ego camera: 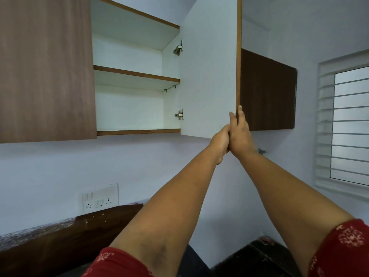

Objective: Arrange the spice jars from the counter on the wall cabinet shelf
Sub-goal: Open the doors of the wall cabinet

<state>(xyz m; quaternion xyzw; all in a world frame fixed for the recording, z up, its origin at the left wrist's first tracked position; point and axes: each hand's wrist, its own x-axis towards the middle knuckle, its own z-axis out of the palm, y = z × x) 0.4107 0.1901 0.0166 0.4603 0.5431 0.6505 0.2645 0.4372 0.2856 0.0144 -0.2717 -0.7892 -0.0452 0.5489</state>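
Note:
No spice jar is in view. The wall cabinet stands with its right door (207, 76) swung out, white inner face toward me. Inside are a white middle shelf (135, 73) and a bottom shelf (137, 132), with nothing visible on either. Both my arms reach up to the door's lower free corner. My right hand (240, 134) holds the door's edge, thumb on the inner face and fingers along the outer side. My left hand (219, 142) curls at the same corner, pressed against the right hand; its fingertips are hidden.
The cabinet's left door (46, 66) is closed, brown wood grain. A switch and socket panel (99, 196) sits on the wall below. A louvred window (347, 124) is at the right. A dark counter corner (249, 254) shows at the bottom between my arms.

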